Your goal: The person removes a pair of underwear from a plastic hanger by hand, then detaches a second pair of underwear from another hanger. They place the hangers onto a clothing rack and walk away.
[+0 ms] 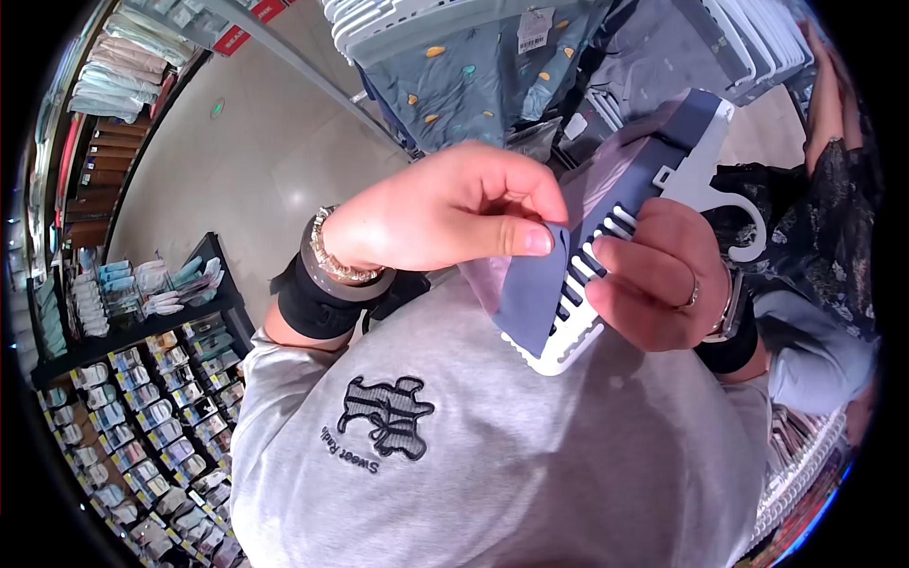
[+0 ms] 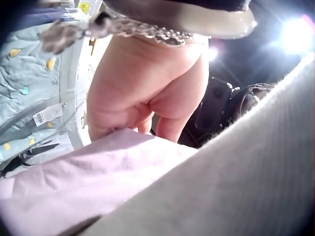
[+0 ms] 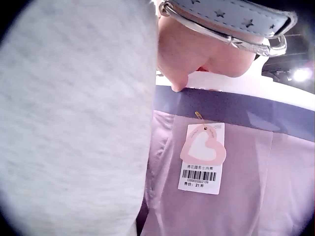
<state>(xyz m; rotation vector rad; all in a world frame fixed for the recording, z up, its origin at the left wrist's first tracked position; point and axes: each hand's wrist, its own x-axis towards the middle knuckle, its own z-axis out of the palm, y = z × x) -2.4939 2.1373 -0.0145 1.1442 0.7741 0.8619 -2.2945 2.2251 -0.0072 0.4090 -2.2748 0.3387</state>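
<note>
A pink garment with a blue-grey waistband (image 1: 535,289) is spread over a white hanger (image 1: 701,175) with comb-like teeth, held against the chest. My left hand (image 1: 454,208) pinches the waistband's near end between thumb and fingers. The right hand (image 1: 663,275) grips the hanger's toothed middle, fingers curled over it. In the left wrist view, the left hand (image 2: 147,88) is at the edge of the pink cloth (image 2: 93,182). The right wrist view shows the right hand (image 3: 202,54) above the waistband (image 3: 216,105), with a heart-shaped tag (image 3: 203,147) hanging from the garment.
Patterned blue-green garments (image 1: 473,85) hang on white hangers just beyond my hands. Another person in dark patterned clothing (image 1: 838,218) stands at the right. Shelves of packaged goods (image 1: 156,407) fill the lower left, with folded cloths (image 1: 123,76) at the upper left.
</note>
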